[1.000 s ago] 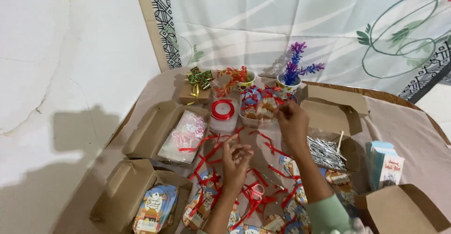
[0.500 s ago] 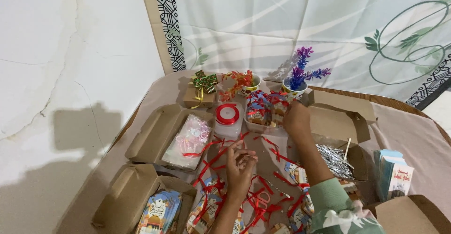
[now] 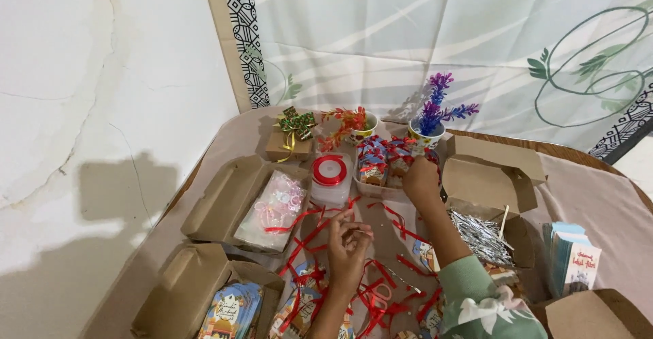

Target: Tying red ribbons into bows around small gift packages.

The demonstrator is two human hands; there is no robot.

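Several open cardboard boxes (image 3: pixel 224 199) ring the table (image 3: pixel 598 203) from lower left to lower right; one right of centre holds silver strips (image 3: pixel 479 233). At centre frame sits a tub (image 3: pixel 377 169) of wrapped packets, and the right hand (image 3: pixel 422 179) rests on its near edge, fingers curled over a packet, though I cannot tell whether it is gripped. Below centre, the left hand (image 3: pixel 348 244) pinches a red ribbon (image 3: pixel 320 227) between thumb and fingertips, above loose ribbon scraps. Left of the tub stands a ribbon spool (image 3: pixel 329 171).
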